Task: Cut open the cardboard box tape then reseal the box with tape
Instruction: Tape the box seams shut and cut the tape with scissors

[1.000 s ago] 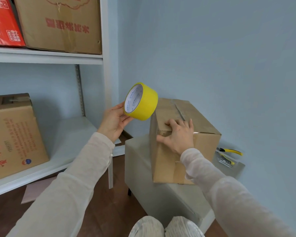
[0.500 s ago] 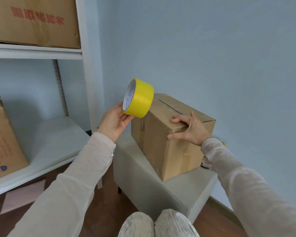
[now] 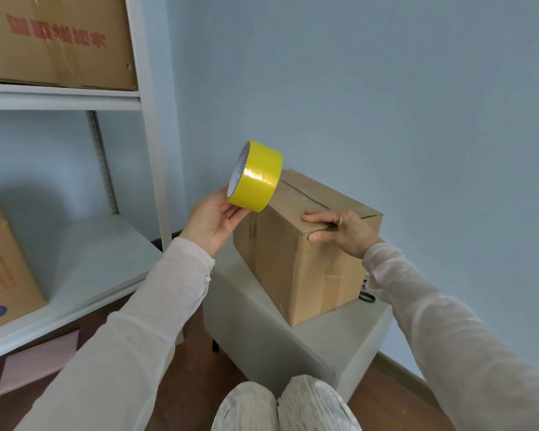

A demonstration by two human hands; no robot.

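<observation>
Left hand (image 3: 213,219): raised, fingers and thumb wrapped on the lower rim of a yellow tape roll (image 3: 257,177). The roll stands on edge, core facing left, just above the far left corner of the cardboard box (image 3: 293,262). No loose tape end is visible from here, so it probably needs picking free first.

Right hand (image 3: 343,231): clamped on the box's near top edge, fingers lying over the lid and thumb pressed on the side face below. Likely purpose is to pin the flaps flat and stop the box sliding while tape goes on.

Box: sits skewed on a grey padded stool (image 3: 277,337), one corner pointing toward the person's knees (image 3: 280,405). A dark centre seam (image 3: 305,194) runs along the lid from the roll toward the right hand. It looks slit, so I judge the cutting done and the resealing about to start.

Edges and room:
- The stool top shows bare margin in front and to the right of the box.
- A dark-handled tool (image 3: 367,296) pokes out behind the box's right side; I can't identify it.
- The blue wall (image 3: 386,104) is close behind, limiting a pull away from the person.
- The white shelf upright (image 3: 150,119) stands left of the roll, with open air between them.
- The lower shelf board (image 3: 84,262) is well apart from the stool.
</observation>
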